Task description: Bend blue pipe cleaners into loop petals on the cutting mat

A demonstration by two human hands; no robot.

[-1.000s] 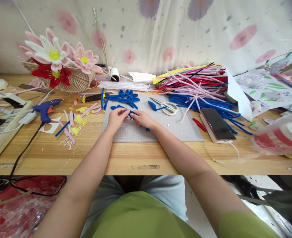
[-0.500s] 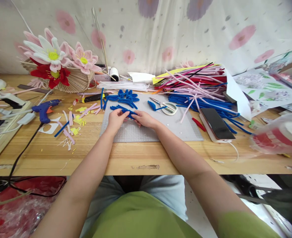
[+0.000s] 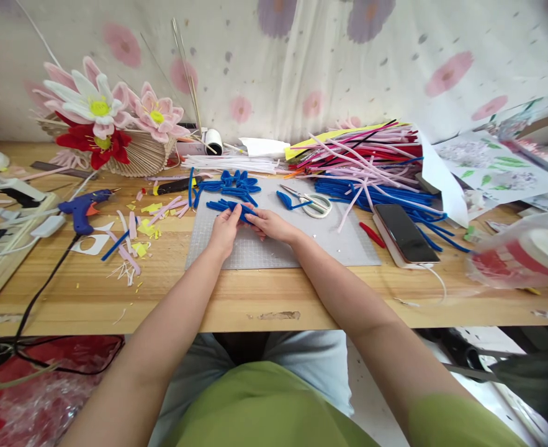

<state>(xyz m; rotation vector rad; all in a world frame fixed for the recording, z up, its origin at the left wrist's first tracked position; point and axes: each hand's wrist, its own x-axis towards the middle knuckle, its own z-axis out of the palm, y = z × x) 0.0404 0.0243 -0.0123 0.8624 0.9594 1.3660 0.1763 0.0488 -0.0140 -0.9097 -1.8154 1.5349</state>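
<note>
Over the grey cutting mat (image 3: 283, 248), my left hand (image 3: 226, 228) and my right hand (image 3: 270, 225) are close together, both closed on blue pipe cleaners (image 3: 222, 205). The fuzzy blue ends stick out to the left beyond my left hand; the part between my fingers is mostly hidden. Just behind lie shaped blue pipe cleaner pieces (image 3: 236, 182) with looped ends. To the right of my right hand are a blue petal-like piece with a stem (image 3: 285, 200) and white-handled scissors (image 3: 319, 206), their blades pointing up and left.
At left are a blue glue gun (image 3: 80, 211), pink and yellow scraps (image 3: 144, 230) and a power strip. Fuzzy flowers (image 3: 99, 108) stand behind. Pipe cleaner bundles (image 3: 376, 189), a phone (image 3: 406, 233) and a bagged cup (image 3: 529, 251) are at right.
My left hand has shifted slightly right along the blue pipe cleaners, so more of their left ends shows. The right hand stays nearly in place, and the view has moved a little.
</note>
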